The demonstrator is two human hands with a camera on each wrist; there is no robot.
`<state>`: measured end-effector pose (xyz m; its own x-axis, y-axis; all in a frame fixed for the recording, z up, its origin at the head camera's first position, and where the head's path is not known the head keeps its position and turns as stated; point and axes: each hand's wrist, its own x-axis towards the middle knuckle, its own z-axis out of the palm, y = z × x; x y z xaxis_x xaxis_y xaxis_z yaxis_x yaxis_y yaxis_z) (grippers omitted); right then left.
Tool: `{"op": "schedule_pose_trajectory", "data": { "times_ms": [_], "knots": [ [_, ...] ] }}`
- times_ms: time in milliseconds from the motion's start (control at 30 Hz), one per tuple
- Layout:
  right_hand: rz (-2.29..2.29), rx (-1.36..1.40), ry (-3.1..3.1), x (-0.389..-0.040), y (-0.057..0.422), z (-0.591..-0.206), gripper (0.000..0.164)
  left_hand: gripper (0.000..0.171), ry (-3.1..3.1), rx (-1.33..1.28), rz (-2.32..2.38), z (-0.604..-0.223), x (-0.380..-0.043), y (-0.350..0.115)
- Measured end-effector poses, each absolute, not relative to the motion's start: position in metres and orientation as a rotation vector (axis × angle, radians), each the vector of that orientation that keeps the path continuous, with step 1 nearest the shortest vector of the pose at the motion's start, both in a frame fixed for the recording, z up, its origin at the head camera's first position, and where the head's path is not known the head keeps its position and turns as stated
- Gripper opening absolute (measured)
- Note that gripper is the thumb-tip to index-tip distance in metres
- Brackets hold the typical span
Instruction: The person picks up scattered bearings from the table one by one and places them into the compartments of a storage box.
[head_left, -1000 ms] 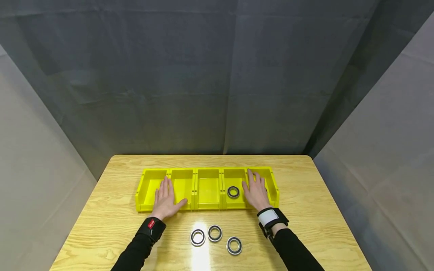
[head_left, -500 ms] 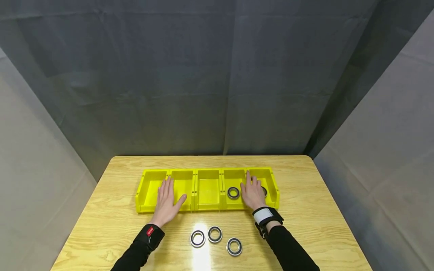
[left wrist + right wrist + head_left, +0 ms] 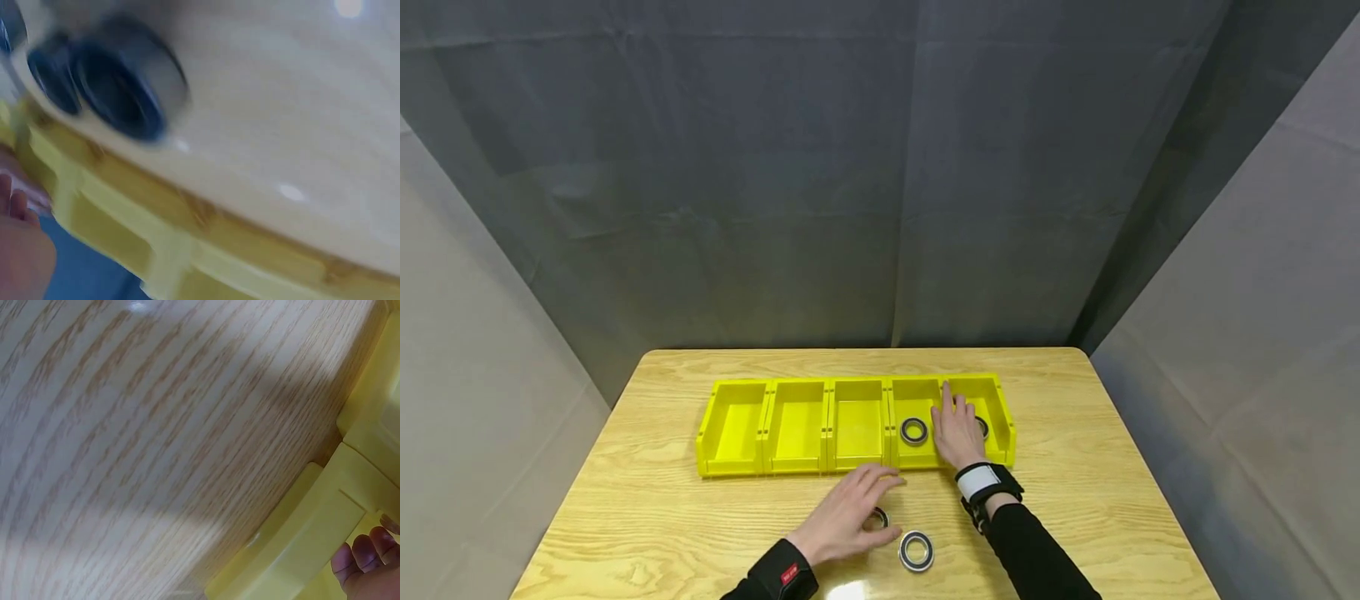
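In the head view my left hand point(image 3: 853, 515) is over the ball bearings on the table, its fingers and thumb spread. One bearing point(image 3: 881, 517) shows between thumb and fingers, and another bearing point(image 3: 916, 551) lies just right of the thumb. A third bearing is hidden under the hand there; the left wrist view is blurred but shows a dark bearing point(image 3: 119, 84) near the bin row. My right hand point(image 3: 959, 432) rests over the divider between the two rightmost compartments of the yellow bin row point(image 3: 859, 463), index finger extended. Its fingertips point(image 3: 365, 550) appear beside the yellow wall in the right wrist view.
One bearing point(image 3: 913, 431) lies in the second compartment from the right. Another bearing point(image 3: 982, 427) in the rightmost one is partly covered by the right hand. The wooden table point(image 3: 647, 517) reaches back to a dark cloth point(image 3: 760, 208), with pale cloth panels at both sides.
My left hand has left the left end of the bin row and moved right and nearer, over the bearings on the table. The right hand has shifted slightly left, uncovering part of the rightmost bearing.
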<state>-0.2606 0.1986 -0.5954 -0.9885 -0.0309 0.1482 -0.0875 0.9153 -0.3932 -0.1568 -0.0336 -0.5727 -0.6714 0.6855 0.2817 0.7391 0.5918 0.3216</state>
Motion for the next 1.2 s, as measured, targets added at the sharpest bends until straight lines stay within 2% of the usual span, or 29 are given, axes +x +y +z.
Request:
{"op": "schedule_pose_trajectory", "data": {
  "times_ms": [233,533,667,900,1200],
  "knots": [
    [0.625,0.082,-2.950,-0.258,0.197,-0.595,0.054,0.053,-2.636,-1.648,-0.461,-0.591,-0.132,-0.009],
    [0.606,0.084,-2.954,-0.258,0.197,-0.595,0.055,0.049,-2.603,-1.859,-0.204,-0.598,-0.127,-0.002],
    [0.607,0.087,-2.948,-0.259,0.197,-0.595,0.055,0.045,-2.590,-1.877,-0.119,-0.596,-0.127,0.001],
    [0.622,0.088,-2.951,-0.259,0.197,-0.596,0.056,0.028,-2.536,-1.752,-0.050,-0.596,-0.127,0.006],
    [0.656,0.080,-2.935,-0.260,0.198,-0.598,0.056,0.025,-2.563,-1.730,-0.045,-0.591,-0.128,0.007]
  ]
}}
